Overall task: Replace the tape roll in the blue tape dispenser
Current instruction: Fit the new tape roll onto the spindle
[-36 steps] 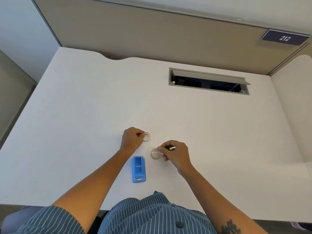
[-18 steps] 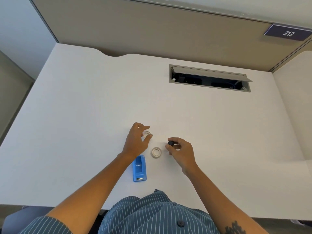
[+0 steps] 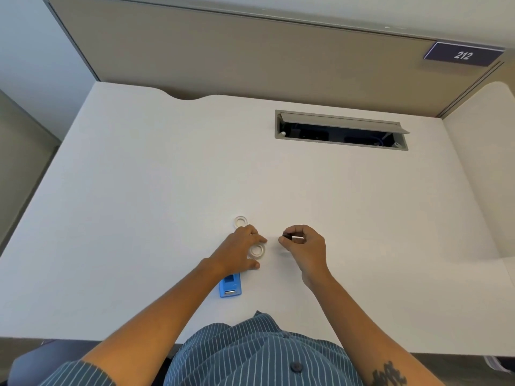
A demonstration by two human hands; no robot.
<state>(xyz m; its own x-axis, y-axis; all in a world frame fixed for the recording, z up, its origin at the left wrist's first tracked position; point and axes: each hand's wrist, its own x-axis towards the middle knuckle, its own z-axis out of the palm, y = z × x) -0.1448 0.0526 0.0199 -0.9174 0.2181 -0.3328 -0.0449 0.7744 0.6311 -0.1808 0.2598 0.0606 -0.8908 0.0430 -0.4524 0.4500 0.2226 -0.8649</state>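
Observation:
The blue tape dispenser (image 3: 230,285) lies flat on the white desk (image 3: 139,190), partly under my left wrist. A clear tape roll (image 3: 257,251) lies flat just beyond it, between the thumb and fingers of my left hand (image 3: 239,247), which spans it with fingers apart. A second, thinner ring (image 3: 240,221) rests on the desk just past that hand, untouched. My right hand (image 3: 303,245) hovers to the right of the roll and pinches a small black spindle (image 3: 287,235) between thumb and fingers.
A grey cable tray (image 3: 341,130) with its lid open is sunk into the desk at the back right. A beige partition (image 3: 250,57) with a "212" sign (image 3: 462,54) stands behind the desk. A second desk edge (image 3: 490,168) adjoins on the right.
My left hand let go of the thin ring and moved back over the tape roll. My right hand left that roll and lifted away to the right, holding the black spindle.

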